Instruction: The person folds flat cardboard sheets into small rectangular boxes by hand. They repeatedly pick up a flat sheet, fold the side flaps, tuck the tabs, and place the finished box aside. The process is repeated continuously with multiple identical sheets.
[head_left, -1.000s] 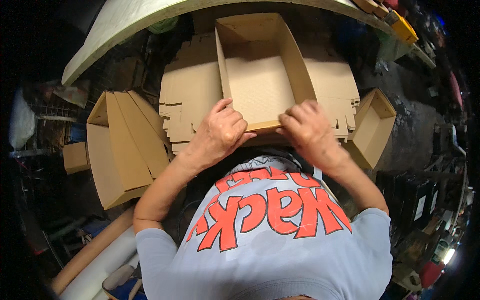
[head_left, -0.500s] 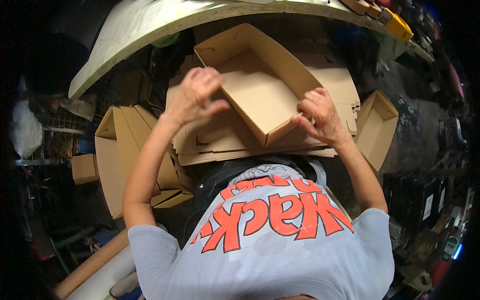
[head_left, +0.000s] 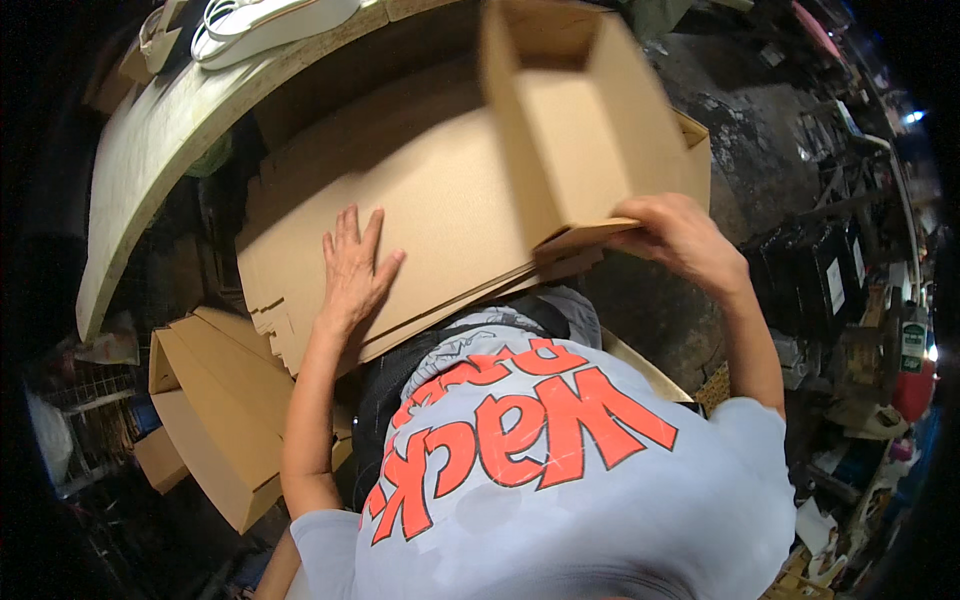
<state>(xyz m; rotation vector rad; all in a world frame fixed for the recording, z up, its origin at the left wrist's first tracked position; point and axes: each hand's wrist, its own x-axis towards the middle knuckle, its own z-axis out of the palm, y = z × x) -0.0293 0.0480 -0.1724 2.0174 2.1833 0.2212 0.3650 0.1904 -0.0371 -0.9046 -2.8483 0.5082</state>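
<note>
Head view. Left hand (head_left: pixel 352 270) lay flat, fingers spread and gripping nothing, pressed on the top sheet of the stack of flat cardboard blanks (head_left: pixel 420 215), centre-left of the frame. Right hand (head_left: pixel 680 235), right of centre, had its fingers curled around the lower edge of the folded cardboard box (head_left: pixel 585 115), which stood lifted and tilted in the upper middle of the frame, open side toward the camera, its bottom corner just above the stack. A pale workbench edge (head_left: pixel 150 150) curved along the upper left. More folded cardboard boxes (head_left: pixel 215 420) leaned at lower left. The person's grey printed T-shirt (head_left: pixel 540 470) filled the lower centre. Dark clutter at far right was too dim to sort.

Judgement on the step in hand: the box seemed to be coming off the pile one-handed. It would go best with the flat palm holding the loose sheets down so none drag along, and with the grip kept on the box's folded wall so the walls don't spring open.

Against half a second earlier: the left hand had dropped from the box's far rim to the stack, the right hand alone carried the box, and the box had swung up and to the right.
</note>
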